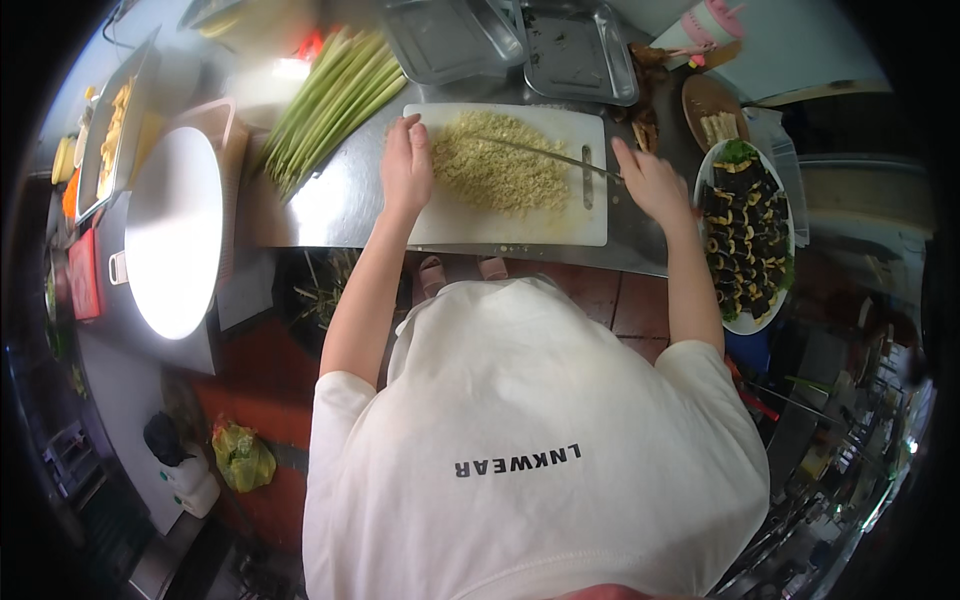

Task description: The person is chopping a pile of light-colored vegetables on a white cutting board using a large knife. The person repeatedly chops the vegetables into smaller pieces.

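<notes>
My right hand [654,180] is closed around the handle of a kitchen knife [551,155]. The blade reaches left across a heap of finely chopped pale green-yellow stalks, apparently lemongrass [502,169]. That heap is spread over a white plastic cutting board [506,230] with a slot at its right side. At the board's left edge is my left hand [407,165], beside the heap, thumb uppermost; its fingers are partly hidden, and whether they grip the board's edge is unclear. A bundle of whole lemongrass stalks [334,105] lies left of the board on the steel worktop [330,214].
Two steel trays [454,37] stand behind the board. On the right is an oval platter of dark rolls [746,232], near my right forearm, with a round wooden board [694,112] behind it. A white oval plate [174,232] stands left. Below the worktop is a bin of trimmings [322,292].
</notes>
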Motion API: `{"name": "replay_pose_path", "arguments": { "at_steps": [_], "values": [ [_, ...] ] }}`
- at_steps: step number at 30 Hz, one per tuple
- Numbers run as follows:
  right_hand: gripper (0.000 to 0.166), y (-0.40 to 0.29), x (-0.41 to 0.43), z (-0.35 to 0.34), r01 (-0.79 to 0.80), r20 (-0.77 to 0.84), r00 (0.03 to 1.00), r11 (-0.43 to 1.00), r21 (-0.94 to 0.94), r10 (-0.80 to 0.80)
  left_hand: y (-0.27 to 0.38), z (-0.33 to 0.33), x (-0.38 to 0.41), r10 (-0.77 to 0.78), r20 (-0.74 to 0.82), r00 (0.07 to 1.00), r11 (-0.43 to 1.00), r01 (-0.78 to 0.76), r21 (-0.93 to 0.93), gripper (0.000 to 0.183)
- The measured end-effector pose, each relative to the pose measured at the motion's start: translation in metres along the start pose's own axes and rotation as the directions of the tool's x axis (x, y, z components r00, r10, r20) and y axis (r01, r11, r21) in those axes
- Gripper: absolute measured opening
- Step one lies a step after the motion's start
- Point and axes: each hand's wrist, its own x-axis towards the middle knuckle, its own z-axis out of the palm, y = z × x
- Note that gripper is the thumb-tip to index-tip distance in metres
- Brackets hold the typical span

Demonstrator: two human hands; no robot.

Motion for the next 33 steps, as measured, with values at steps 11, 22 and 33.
{"name": "replay_pose_path", "arguments": {
  "at_steps": [11, 22, 33],
  "values": [
    [0.049, 0.026, -0.053, 0.061, -0.093, -0.053, 0.994, 0.994, 0.057, 0.096, -0.017, 0.051, 0.023, 0.271, 0.257, 0.928, 0.922, -0.327, 0.208, 0.048],
    [0.043, -0.019, -0.037, 0.091, 0.058, -0.01, 0.998, 0.986, 0.154, -0.057, 0.017, 0.055, -0.014, 0.208, 0.27, 0.94, 0.978, -0.207, -0.031, 0.043],
    [0.046, -0.015, -0.047, 0.065, 0.236, 0.062, 0.964, 0.938, 0.252, -0.259, 0.026, 0.012, -0.049, 0.204, -0.092, 0.975, 0.914, -0.223, -0.339, 0.033]
  ]
}}
